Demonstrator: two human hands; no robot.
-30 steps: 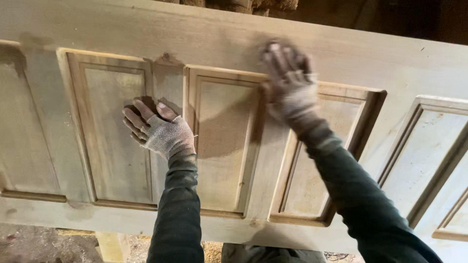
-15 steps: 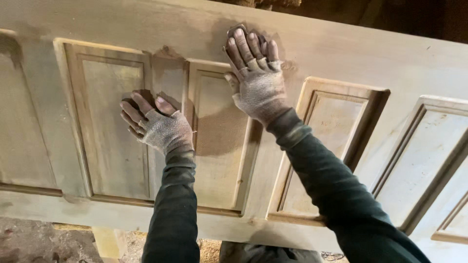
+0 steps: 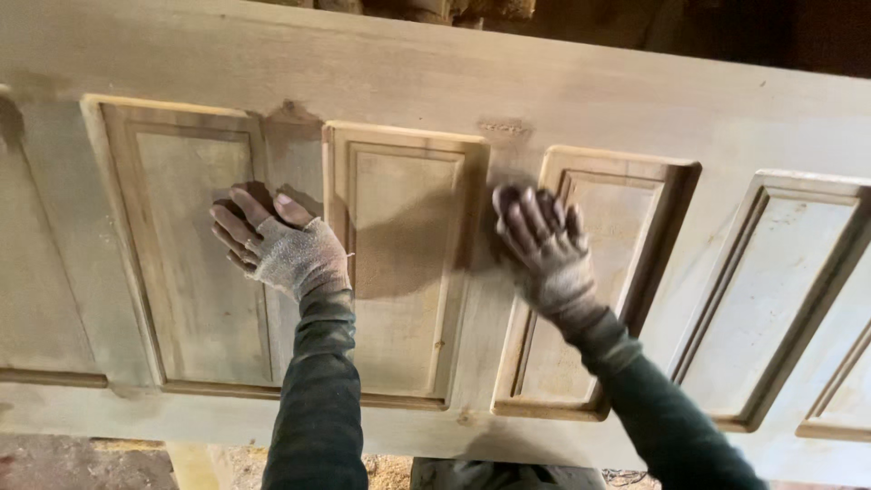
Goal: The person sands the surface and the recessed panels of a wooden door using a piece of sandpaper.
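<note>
A pale wooden door (image 3: 408, 73) with several recessed panels lies flat across the view. My left hand (image 3: 277, 240), in a fingerless knit glove, rests with fingers spread on the frame strip between the left panel and the middle panel (image 3: 399, 263). It holds nothing. My right hand (image 3: 543, 245), also gloved and blurred by motion, presses flat on the strip between the middle panel and the panel to its right (image 3: 590, 272). A dark piece of sandpaper (image 3: 504, 195) shows just past its fingertips, mostly hidden under the hand.
Brownish filler patches (image 3: 290, 113) mark the door's upper rail. A wooden support (image 3: 195, 465) stands under the near edge, on a floor covered in sawdust (image 3: 54, 458). Dark space lies beyond the door's far edge at the top right (image 3: 771, 36).
My right hand swept from the upper rail down and to the right, onto the strip between the panels. My left hand has stayed in the same place on the door.
</note>
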